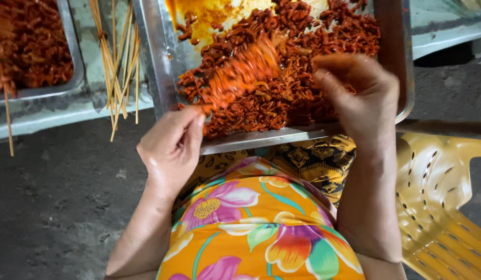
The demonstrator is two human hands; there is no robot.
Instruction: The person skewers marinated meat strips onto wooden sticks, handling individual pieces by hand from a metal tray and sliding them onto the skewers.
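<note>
Left hand (170, 148) fingers pinch a loaded skewer (240, 72), blurred. Right hand (357, 96) fingers curled, holding nothing visible. Beyond them: tray (157, 67) holds much loose meat (297, 98); bare sticks (118, 57) remain unused.

A tray (157, 78) of meat strips (302, 93) lies ahead, bare skewers (118, 67) left of it, a chair (437, 207) right.

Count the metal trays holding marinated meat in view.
2. One big tray sits in front of the person, under both hands; a second tray is at the upper left, cut off by the frame. Others may lie out of view.
</note>
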